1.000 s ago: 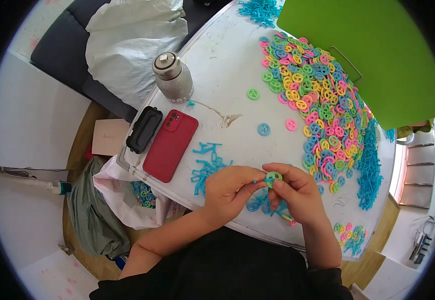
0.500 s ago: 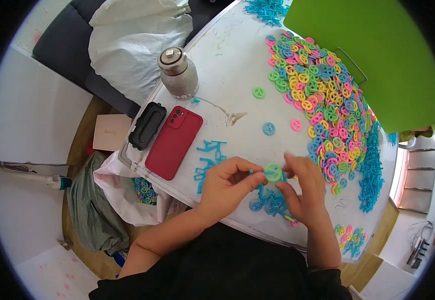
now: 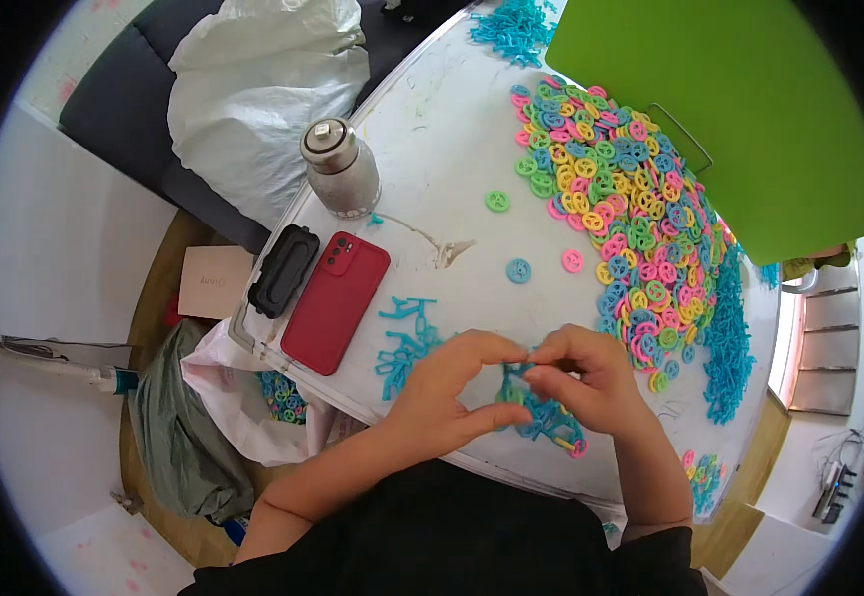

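Over the near table edge, my two hands meet around a small blue plastic piece [image 3: 517, 372] with a green spoked wheel [image 3: 512, 395] at its lower end. My left hand [image 3: 457, 392] spans it, index fingertip at the top and thumb by the wheel. The thumb and forefinger of my right hand [image 3: 591, 382] pinch the blue piece from the other side. Just under the hands lies a cluster of blue pieces [image 3: 556, 422] with wheels among them, partly covered by my fingers. Loose blue pieces [image 3: 404, 350] are spread left of my left hand.
A big heap of coloured wheels [image 3: 630, 209] lies against a green panel [image 3: 720, 109], with blue pieces [image 3: 728, 343] heaped alongside. A red phone [image 3: 336, 303], black case [image 3: 286, 270] and steel flask [image 3: 340, 174] line the left edge. Single wheels [image 3: 518, 270] lie mid-table.
The green wheel, held up flat to view before, is now lower and turned, mostly behind the fingers. My right hand has closed in against my left. The whole view has shifted slightly.
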`<act>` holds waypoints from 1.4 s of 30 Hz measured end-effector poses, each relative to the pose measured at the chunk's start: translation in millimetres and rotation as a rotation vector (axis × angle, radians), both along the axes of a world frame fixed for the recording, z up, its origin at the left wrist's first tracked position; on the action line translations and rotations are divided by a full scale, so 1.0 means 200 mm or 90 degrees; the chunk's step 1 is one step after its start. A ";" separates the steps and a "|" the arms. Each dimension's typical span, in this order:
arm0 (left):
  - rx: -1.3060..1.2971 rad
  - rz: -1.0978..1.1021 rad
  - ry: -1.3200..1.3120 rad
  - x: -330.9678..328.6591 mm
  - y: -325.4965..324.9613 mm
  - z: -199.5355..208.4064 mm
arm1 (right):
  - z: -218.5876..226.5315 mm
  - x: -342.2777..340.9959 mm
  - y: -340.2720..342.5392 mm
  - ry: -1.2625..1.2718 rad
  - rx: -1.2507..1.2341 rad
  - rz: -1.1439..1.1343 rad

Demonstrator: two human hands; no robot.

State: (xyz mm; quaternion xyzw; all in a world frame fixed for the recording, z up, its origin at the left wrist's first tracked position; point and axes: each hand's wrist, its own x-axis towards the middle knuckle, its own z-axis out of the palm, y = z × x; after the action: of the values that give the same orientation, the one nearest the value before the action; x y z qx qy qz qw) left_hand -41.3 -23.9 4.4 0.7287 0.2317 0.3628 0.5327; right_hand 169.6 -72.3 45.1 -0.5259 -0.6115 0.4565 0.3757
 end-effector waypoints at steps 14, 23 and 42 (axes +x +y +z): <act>-0.043 0.156 -0.015 0.00 -0.03 -0.10 | -0.43 -0.01 0.81 -0.701 0.336 -0.089; -0.151 0.160 -0.109 0.05 0.00 -0.11 | -0.10 0.11 0.37 0.008 -0.085 -0.140; 0.388 0.200 0.039 0.22 -0.09 -0.04 | -0.11 -0.04 -0.15 0.385 -0.122 -0.360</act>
State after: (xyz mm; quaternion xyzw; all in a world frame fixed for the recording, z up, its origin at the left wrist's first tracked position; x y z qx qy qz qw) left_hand 2.6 -41.5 -2.8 0.8201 0.2381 0.4711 0.2208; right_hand 162.0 -102.5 24.0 -0.5479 -0.2606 0.5238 0.5979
